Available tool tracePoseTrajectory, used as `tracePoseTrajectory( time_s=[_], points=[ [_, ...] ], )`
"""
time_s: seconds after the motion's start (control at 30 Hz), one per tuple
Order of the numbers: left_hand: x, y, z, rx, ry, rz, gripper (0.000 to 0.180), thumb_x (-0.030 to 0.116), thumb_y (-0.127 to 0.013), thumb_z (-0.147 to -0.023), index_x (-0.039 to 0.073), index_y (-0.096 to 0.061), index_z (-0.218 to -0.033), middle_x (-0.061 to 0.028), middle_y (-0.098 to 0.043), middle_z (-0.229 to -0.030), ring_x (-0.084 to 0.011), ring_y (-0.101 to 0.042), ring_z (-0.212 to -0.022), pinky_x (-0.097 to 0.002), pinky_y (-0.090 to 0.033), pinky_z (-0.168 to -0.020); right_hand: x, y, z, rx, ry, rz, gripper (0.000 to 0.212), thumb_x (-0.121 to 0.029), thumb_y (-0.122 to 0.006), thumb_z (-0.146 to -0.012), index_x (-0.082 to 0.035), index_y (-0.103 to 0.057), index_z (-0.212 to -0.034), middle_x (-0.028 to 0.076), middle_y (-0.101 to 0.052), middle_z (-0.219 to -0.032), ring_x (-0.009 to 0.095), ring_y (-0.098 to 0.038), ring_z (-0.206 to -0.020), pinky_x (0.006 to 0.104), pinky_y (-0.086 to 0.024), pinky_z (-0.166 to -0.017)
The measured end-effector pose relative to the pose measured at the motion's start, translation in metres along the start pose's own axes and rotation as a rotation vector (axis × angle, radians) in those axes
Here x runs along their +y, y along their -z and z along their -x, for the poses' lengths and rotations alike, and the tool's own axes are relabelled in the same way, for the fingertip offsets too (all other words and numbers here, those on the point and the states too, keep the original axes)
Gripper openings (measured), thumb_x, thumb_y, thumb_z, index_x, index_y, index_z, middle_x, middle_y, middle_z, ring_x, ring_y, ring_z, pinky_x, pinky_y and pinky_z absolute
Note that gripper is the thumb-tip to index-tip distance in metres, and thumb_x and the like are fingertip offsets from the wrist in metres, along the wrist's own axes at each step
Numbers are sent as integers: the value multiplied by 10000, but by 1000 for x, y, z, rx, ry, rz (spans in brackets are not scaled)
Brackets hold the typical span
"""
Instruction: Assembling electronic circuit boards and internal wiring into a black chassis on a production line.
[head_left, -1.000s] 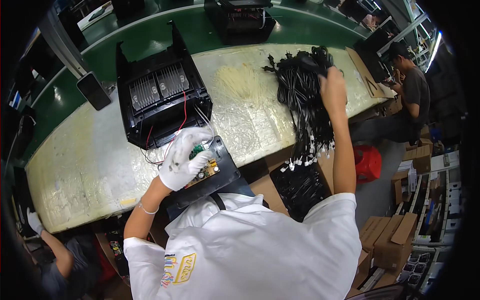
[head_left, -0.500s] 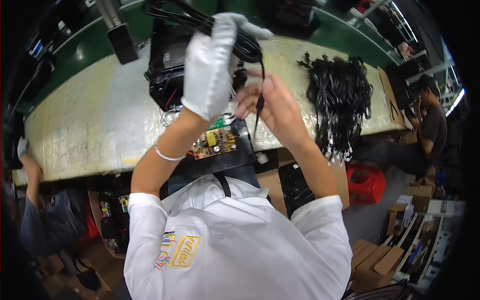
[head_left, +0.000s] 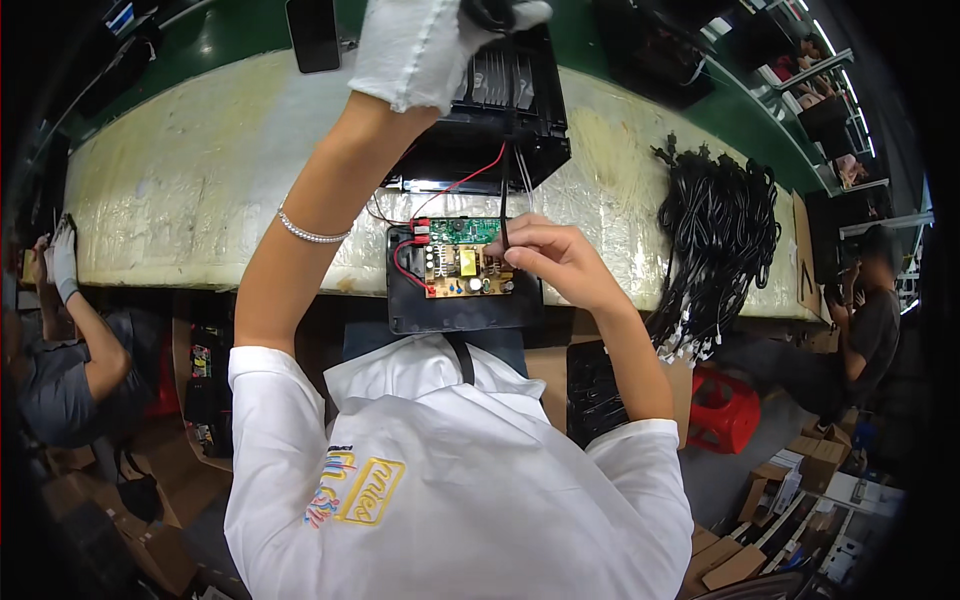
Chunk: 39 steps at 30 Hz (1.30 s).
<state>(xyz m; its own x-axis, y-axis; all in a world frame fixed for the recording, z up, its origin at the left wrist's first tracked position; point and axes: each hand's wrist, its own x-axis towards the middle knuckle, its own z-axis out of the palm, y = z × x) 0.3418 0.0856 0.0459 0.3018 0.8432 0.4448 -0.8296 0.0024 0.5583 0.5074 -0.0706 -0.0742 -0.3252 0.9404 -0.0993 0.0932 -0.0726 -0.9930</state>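
Note:
In a white glove, my left hand (head_left: pixel 415 50) grips a coiled black power cord (head_left: pixel 488 14) at the far side of the table. One strand runs down toward me to my bare right hand (head_left: pixel 562 262), whose thumb and fingers pinch its lower part. Those fingertips are over the right edge of a tan and green circuit board (head_left: pixel 468 262). The board lies on a black plastic panel (head_left: pixel 415 316) at the table's near edge. Red wires link it to an open black housing (head_left: pixel 545 135) just beyond, partly hidden by my left hand. The cord's end is hard to make out.
A heap of black cords with white plugs (head_left: pixel 715 240) spreads over the table (head_left: pixel 230 180) to the right. A black phone-like slab (head_left: pixel 313 35) stands at the back left. Co-workers sit on both sides. A red stool (head_left: pixel 725 410) stands at lower right.
My left hand has lifted the coil farther away, stretching the strand. My right hand has come down to the board's right edge. The housing and the board show more fully.

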Motion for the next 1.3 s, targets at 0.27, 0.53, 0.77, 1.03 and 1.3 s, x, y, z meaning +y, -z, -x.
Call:
tracePoseTrajectory(
  time_s=[0.27, 0.53, 0.77, 1.03, 1.3],
  points=[
    [-8, -17, 14, -411, 481, 469, 455, 402, -384, -1029, 1, -459, -1229, -100, -605, -889, -199, -610, -719, -372, -557, -648, 10, 1, -9, 360, -21, 273, 73, -3, -681, -849, 64, -651, -844, 78, -670, -787, 121, -666, -716, 233, -534, -635],
    [-12, -17, 22, -406, 446, 462, 396, 301, -396, -1041, -21, -446, -1266, -130, -628, -909, -213, -637, -701, -355, -576, -643, 21, -4, -4, 355, 114, 432, 81, -10, -681, -840, 61, -673, -880, 99, -665, -800, 155, -676, -690, 250, -520, -614],
    [-11, -11, 23, -420, 451, 479, 382, 266, -393, -1042, -34, -428, -1276, -143, -621, -929, -238, -657, -741, -381, -588, -669, 15, -10, 2, 387, 163, 537, 90, -12, -697, -813, 39, -682, -886, 112, -671, -813, 183, -638, -633, 280, -487, -569],
    [-15, 1, 24, -355, 494, 504, 389, 267, -432, -1029, -21, -414, -1290, -151, -612, -951, -272, -670, -767, -372, -580, -700, 21, -3, 0, 377, 173, 676, 94, 16, -678, -799, 56, -703, -881, 107, -702, -814, 180, -686, -691, 271, -524, -607],
    [-31, 35, 10, -663, -107, -228, 344, 226, -438, -1029, -25, -489, -1258, -99, -638, -947, -140, -627, -797, -252, -525, -719, 30, -5, 4, 391, 171, 602, 90, 29, -665, -801, 37, -710, -879, 115, -688, -827, 200, -677, -744, 285, -513, -671]
  ],
)
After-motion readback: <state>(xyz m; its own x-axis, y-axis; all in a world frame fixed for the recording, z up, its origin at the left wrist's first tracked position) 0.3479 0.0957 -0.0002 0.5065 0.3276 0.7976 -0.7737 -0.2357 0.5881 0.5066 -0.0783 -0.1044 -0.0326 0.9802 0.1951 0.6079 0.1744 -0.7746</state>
